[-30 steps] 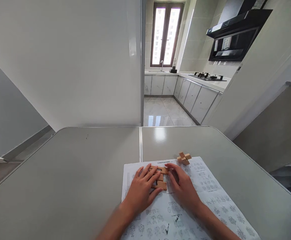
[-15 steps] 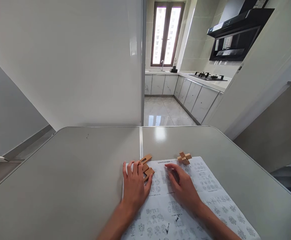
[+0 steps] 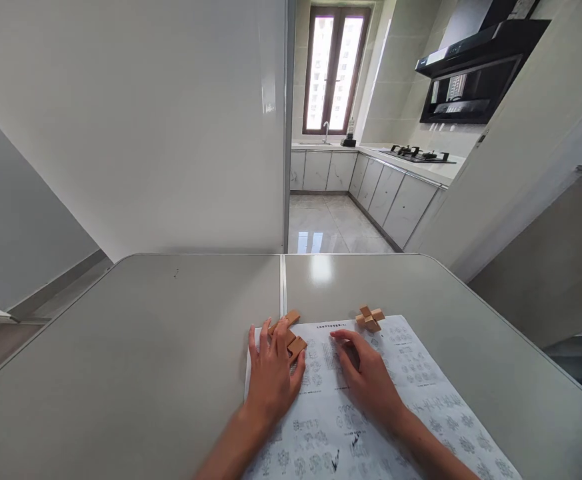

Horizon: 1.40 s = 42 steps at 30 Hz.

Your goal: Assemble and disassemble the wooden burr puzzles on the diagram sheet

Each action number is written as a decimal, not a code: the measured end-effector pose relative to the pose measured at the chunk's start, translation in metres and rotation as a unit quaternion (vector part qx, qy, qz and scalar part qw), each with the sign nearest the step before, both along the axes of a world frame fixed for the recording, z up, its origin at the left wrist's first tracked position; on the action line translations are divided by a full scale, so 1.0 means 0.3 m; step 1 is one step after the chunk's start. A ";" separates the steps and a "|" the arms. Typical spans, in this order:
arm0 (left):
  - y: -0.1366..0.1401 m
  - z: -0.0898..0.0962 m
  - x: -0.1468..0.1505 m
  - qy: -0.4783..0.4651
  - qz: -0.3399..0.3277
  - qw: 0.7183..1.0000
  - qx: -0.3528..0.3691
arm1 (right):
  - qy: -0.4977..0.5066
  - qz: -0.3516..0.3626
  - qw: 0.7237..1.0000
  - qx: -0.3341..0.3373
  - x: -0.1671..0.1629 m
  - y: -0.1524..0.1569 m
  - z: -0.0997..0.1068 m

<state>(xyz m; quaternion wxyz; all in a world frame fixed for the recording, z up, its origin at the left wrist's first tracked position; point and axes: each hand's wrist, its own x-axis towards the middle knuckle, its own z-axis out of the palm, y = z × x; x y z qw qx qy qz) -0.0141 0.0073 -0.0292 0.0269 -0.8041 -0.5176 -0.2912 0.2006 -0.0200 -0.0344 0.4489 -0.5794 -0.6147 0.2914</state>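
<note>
My left hand (image 3: 274,380) lies palm down over several flat wooden puzzle pieces (image 3: 297,347), its fingers spread across them. They lie at the upper left of a printed paper sheet (image 3: 315,417), one piece reaching past the top edge; part of them is hidden under my fingers. Resting on the sheet, my right hand (image 3: 368,377) has a bent index finger and a thumb that stands apart, with nothing visible between them. Beyond it, near the sheet's top edge, sits an interlocked wooden cross-shaped puzzle (image 3: 369,319). Small line diagrams cover the sheet.
The sheet lies on a pale grey table (image 3: 121,373) with a seam (image 3: 283,287) running away from me. Behind are a white wall panel (image 3: 171,133) and a kitchen with a gas hob (image 3: 418,155), range hood (image 3: 475,73) and window (image 3: 335,70).
My left fingers have shifted over the wooden pieces, and the pieces have moved slightly left. My right hand and the cross-shaped puzzle stay in place.
</note>
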 end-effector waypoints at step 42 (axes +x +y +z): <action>0.006 -0.007 0.007 0.001 0.041 0.999 0.021 | 0.247 -0.106 0.958 -0.098 0.079 0.058 -0.001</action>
